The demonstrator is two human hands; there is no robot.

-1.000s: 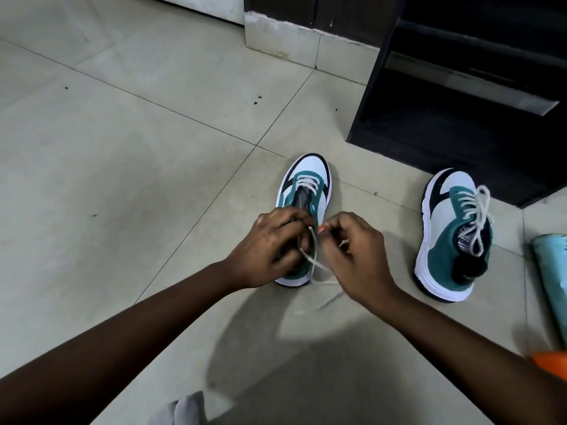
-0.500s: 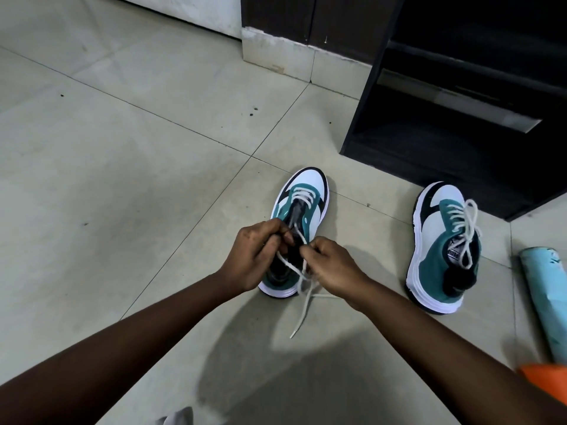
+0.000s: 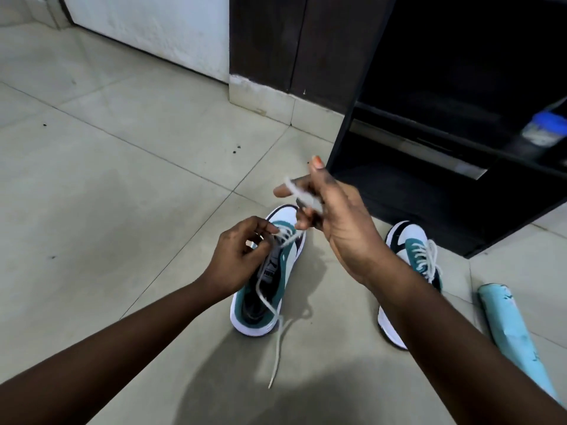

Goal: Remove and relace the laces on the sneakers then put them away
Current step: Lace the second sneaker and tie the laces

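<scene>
Working the lace (image 3: 270, 302) through the near sneaker (image 3: 270, 283) on the tiled floor (image 3: 122, 210), apparently mid-lacing. Right hand (image 3: 334, 216) raised, pinching one white end; left hand (image 3: 242, 256) clamped on the strand at the eyelets (hands apart). Next up, probably: pulling slack through and feeding the limp flat end trailing on the floor. Second sneaker (image 3: 411, 265) already laced, just beside the dark shelf (image 3: 429, 185). Smooth teal-and-white uppers, chunky rubber soles.

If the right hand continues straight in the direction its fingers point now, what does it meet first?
Probably the dark cabinet: the right hand, holding the lace, points up and away toward its lower front. Depth is unclear.
</scene>
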